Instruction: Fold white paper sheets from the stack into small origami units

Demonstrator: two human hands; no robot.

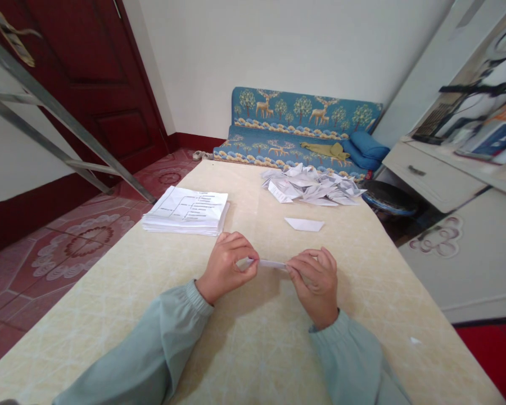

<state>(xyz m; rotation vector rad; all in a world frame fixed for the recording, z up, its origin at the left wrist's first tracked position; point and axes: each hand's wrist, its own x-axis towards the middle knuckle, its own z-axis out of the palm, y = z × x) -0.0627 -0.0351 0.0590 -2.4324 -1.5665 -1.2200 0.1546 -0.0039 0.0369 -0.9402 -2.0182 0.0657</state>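
Between my hands, a little above the table, is a narrow folded strip of paper (272,264). My left hand (231,261) pinches its left end between thumb and fingers. At the other end, my right hand (316,278) grips it the same way. Just beyond the right hand lies a flat folded paper piece (304,224) with slanted ends. To the left, beyond my left hand, sits a stack of printed paper sheets (185,211). A loose heap of folded paper pieces (312,185) rests at the table's far right.
The table (253,349) has a pale yellow patterned cover. A tiny paper scrap (415,340) lies near its right edge. Past the far edge stands a blue sofa (295,115). A metal ladder (67,121) leans at left; a round stool (388,197) and white cabinet (468,247) stand at right.
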